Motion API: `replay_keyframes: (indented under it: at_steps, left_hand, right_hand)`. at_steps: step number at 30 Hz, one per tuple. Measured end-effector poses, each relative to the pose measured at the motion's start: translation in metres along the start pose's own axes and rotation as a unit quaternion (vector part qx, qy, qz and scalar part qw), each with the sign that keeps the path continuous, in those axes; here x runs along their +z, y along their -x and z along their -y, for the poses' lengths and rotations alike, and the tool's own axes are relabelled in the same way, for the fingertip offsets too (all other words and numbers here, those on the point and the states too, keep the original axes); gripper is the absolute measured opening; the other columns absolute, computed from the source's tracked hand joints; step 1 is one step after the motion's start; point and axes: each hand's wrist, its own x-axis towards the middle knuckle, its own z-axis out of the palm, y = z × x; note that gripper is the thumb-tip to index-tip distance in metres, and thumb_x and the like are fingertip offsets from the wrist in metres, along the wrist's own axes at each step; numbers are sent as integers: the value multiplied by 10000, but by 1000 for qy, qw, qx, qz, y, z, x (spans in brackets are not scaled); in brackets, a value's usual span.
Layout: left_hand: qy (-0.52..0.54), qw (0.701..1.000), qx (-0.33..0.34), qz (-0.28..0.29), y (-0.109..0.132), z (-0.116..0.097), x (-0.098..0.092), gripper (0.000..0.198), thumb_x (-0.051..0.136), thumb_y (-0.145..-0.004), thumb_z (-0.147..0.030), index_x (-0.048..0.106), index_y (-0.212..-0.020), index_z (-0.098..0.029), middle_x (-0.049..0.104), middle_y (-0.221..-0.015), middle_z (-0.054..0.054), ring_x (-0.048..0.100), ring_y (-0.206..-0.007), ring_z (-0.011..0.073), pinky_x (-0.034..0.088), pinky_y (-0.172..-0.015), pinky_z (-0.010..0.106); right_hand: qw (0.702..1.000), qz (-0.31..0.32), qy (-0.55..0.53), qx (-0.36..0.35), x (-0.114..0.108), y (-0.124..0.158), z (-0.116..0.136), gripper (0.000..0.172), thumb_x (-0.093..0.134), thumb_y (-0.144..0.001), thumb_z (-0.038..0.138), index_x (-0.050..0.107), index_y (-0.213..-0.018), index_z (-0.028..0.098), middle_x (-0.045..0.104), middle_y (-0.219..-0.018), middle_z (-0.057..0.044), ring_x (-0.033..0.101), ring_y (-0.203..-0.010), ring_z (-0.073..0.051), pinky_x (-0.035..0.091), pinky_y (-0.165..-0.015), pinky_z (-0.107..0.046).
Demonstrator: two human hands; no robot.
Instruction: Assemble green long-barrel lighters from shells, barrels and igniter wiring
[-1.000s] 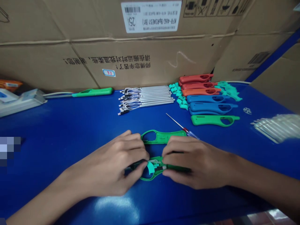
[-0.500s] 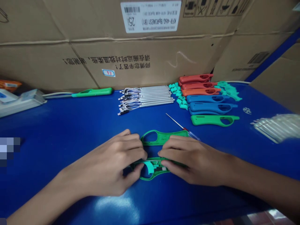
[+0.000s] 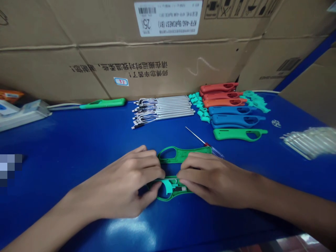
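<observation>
Low on the table lies a green lighter shell half, open side up, with a teal trigger and a small black-and-white part inside it. My left hand pinches its left end between thumb and fingers, along with what looks like a thin rod. Closed fingers of my right hand press into the shell's right part and hide it; what they grip there cannot be made out. Just beyond, a second green shell half lies partly behind my right hand.
A screwdriver lies past the second half. Farther back are silver lighter rods with wires, teal pieces, and red, orange, blue and green shells. A finished-looking green lighter rests left, by a cardboard box. Clear packs sit right.
My right thumb and fingertips have shifted slightly at the shell, showing a bit more of the white wire and the black-and-white part. My left hand keeps its place.
</observation>
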Motion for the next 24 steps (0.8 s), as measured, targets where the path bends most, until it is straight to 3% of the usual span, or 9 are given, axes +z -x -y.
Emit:
replay_keyframes:
  at_steps: [24]
  left_hand:
    - [0, 1000, -7, 0, -2, 0, 1, 143, 524, -886, -154, 619, -790, -201, 582, -758, -6, 546, -756, 163, 377, -910, 371]
  right_hand:
    - [1000, -4, -22, 15, 1, 0, 1, 150, 509, -937, 118, 653, -893, 123, 614, -845, -55, 563, -830, -159, 464, -827, -292]
